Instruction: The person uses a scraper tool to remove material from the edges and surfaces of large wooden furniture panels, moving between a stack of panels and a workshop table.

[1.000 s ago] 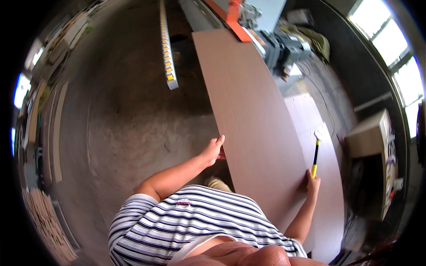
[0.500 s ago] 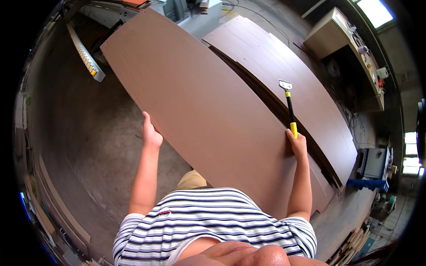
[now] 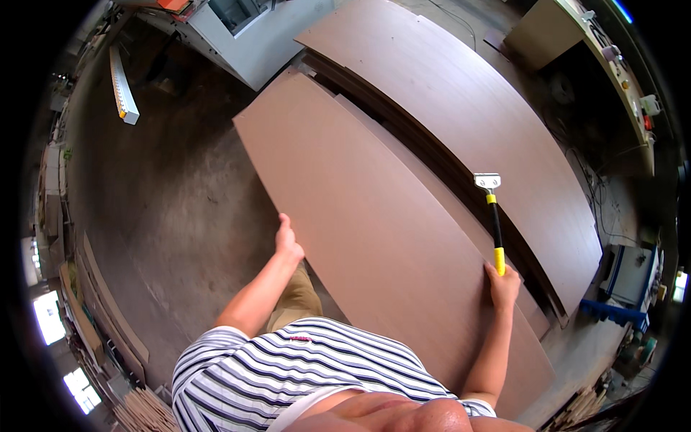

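A long brown wood-look panel [image 3: 367, 216] stretches away from my body. My left hand [image 3: 289, 243] grips its left edge, thumb on top and the other fingers hidden underneath. At the right edge, my right hand [image 3: 503, 286] is closed around the yellow grip of a long-handled scraper [image 3: 497, 229]. That hand also rests against the panel's edge; whether its fingers reach under is hidden. The scraper has a black shaft and a metal blade head pointing away from me. Beneath and right of the held panel lie stacked similar panels [image 3: 446, 93], with a dark gap between.
A grey machine cabinet [image 3: 252, 50] stands beyond the panel's far end. A beam-like bar [image 3: 124, 90] is at the far left. To the right are a workbench [image 3: 558, 29] and a blue-and-grey box [image 3: 626, 277]. Long boards [image 3: 111, 309] lie along the left.
The view has swung. In the picture, the held panel's far end has shifted right and towards me. Both hands have moved right and nearer, keeping their holds on the panel and scraper.
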A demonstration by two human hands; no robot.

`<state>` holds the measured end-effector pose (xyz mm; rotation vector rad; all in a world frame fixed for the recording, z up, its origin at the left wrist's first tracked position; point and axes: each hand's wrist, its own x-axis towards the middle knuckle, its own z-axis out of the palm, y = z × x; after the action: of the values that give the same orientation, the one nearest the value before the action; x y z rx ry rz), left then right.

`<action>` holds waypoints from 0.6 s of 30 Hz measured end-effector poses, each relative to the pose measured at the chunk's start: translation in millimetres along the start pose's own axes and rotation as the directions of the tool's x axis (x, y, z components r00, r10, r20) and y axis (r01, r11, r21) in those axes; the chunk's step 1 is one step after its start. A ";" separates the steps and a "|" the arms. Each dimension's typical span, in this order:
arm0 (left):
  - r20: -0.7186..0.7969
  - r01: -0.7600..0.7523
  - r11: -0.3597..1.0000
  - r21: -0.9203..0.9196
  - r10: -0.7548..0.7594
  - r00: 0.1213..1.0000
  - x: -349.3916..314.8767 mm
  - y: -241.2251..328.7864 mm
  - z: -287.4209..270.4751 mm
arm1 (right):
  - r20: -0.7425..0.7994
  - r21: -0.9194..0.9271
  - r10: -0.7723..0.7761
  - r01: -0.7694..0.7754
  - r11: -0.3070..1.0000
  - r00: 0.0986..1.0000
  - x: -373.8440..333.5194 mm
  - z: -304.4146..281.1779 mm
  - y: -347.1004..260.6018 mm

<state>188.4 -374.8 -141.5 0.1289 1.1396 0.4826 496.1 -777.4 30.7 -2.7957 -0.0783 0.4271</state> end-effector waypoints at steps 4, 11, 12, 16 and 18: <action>-0.018 0.086 0.996 0.014 -0.086 0.996 30.2 -86.4 18.9 | -0.009 -0.095 -0.012 0.011 0.995 1.000 44.6 -17.0 47.6; -0.038 0.167 0.925 0.341 -0.164 0.986 75.8 -187.0 3.6 | 0.015 -0.088 0.005 -0.004 0.996 1.000 130.6 23.5 124.1; -0.047 0.237 0.747 0.621 -0.267 0.963 78.5 -187.1 8.2 | -0.002 -0.096 0.047 -0.047 0.994 0.999 137.1 43.5 150.6; -0.117 0.226 0.478 0.849 -0.248 0.962 137.7 -155.6 -52.6 | -0.178 -0.028 0.115 -0.122 0.992 0.977 121.9 168.9 158.2; -0.176 0.242 0.535 0.809 -0.172 0.969 164.4 -154.2 -64.3 | -0.214 0.071 0.115 -0.102 0.992 0.970 88.8 232.1 192.2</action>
<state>231.5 -450.3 -359.2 0.8078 1.3649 -0.3249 512.6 -882.5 -264.9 -2.7764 0.1357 0.1420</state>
